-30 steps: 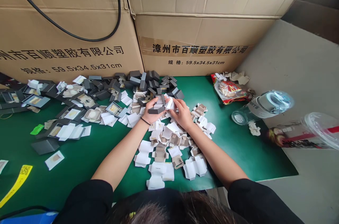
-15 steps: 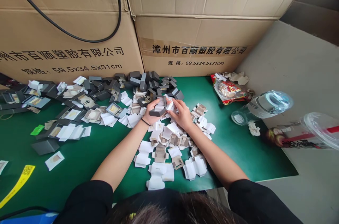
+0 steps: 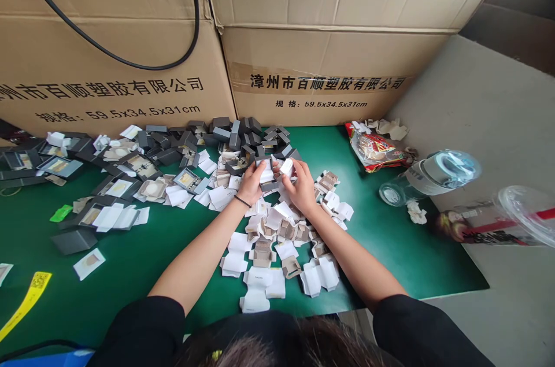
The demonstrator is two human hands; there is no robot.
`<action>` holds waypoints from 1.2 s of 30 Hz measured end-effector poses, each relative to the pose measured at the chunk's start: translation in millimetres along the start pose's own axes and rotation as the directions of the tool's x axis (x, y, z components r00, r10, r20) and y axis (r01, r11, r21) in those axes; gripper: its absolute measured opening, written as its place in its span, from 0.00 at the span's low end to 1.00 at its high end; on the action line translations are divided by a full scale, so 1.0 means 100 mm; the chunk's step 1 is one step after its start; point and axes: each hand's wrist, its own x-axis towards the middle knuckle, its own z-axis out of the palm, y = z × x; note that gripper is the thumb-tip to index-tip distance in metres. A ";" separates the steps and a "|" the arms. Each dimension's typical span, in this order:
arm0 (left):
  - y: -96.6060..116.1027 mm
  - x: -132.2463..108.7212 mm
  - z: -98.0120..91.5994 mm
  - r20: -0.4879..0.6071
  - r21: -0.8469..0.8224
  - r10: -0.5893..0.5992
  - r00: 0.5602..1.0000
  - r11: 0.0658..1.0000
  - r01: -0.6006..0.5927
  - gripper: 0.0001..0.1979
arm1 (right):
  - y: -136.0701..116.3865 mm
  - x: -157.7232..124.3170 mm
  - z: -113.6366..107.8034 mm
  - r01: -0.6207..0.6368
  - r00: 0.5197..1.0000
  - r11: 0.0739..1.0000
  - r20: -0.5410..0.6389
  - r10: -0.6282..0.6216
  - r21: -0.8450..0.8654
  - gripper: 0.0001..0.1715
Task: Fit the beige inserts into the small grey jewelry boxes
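My left hand [image 3: 251, 182] is closed on a small dark box [image 3: 269, 186] with white card at its top, at the middle of the green table. Close beside it on the right, my right hand [image 3: 300, 182] pinches a small white piece [image 3: 287, 167]. The two held things are slightly apart. Below and around my hands lie many folded white card pieces [image 3: 273, 218], some showing grey-brown undersides. A heap of dark boxes [image 3: 173, 141] stretches behind and to the left, several of them open with white cards inside.
Large cardboard cartons [image 3: 312, 55] stand along the back edge. At the right are a red snack packet [image 3: 375, 147], a clear bottle [image 3: 427, 176] and a plastic cup [image 3: 503, 222]. A yellow strip [image 3: 28, 303] lies at the left.
My right hand has moved slightly right, and the white piece is now apart from the dark box. My left hand has shifted a little right, its thumb now over the box's top.
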 end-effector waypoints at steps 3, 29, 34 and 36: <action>-0.03 0.00 0.00 0.017 0.088 0.052 0.998 0.995 -0.054 0.18 | 0.01 -0.01 0.01 0.002 1.000 1.000 -0.013 -0.002 0.005 0.26; -0.10 0.04 -0.09 0.283 0.143 0.104 0.954 0.978 -0.149 0.29 | -0.09 -0.01 -0.06 0.048 0.983 0.995 -0.181 -0.031 0.093 0.24; -0.08 0.02 -0.08 0.253 0.267 0.178 0.951 0.932 -0.245 0.31 | -0.08 -0.02 -0.01 0.101 0.988 0.985 0.102 -0.116 0.143 0.22; -0.07 0.01 -0.08 0.250 0.280 0.195 0.949 0.923 -0.263 0.31 | -0.08 -0.02 0.00 0.083 0.987 0.987 0.121 -0.101 0.139 0.22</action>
